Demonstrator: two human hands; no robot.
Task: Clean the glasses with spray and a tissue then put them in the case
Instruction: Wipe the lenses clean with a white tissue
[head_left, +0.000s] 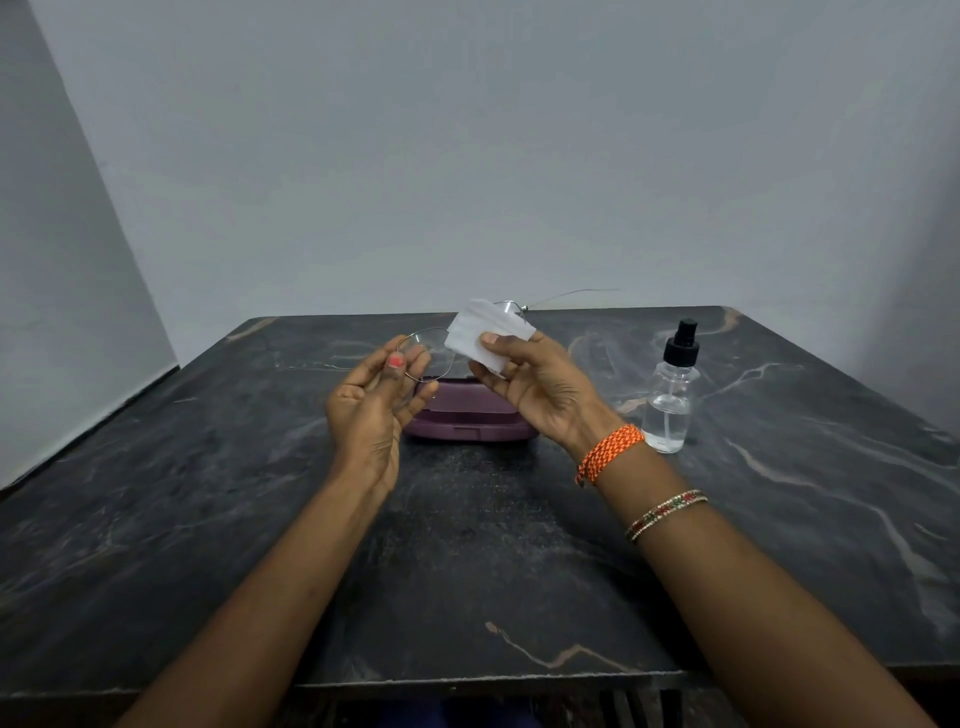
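Marble table (519, 545), dark with pale veins, fills the lower part of the view, with a plain grey wall (467, 156) behind it. A purple case (467, 415) lies closed near the middle of the table, partly hidden behind both hands. To its right, well apart from the hands, a clear spray bottle (671, 395) with a black pump top stands upright, with a little clear liquid in the bottom.

Both hands are raised above the case. The left hand (374, 400) pinches the glasses (423, 353) at one lens, thumb in front and fingers curled behind the thin wire rim. The right hand (535, 389) grips a folded white tissue (488, 332), thumb pressed on its front, and the tissue covers the other lens. On the right wrist sit an orange woven band (610, 452) and, further up the forearm, a thin beaded bangle (665, 514).

Most of the covered lens is hidden by the tissue; only a bit of its rim and hinge shows above. One thin arm of the glasses runs off to the right against the wall and is faint; the other is hard to make out against the table. The table's near edge and both forearms are cut off at the bottom.
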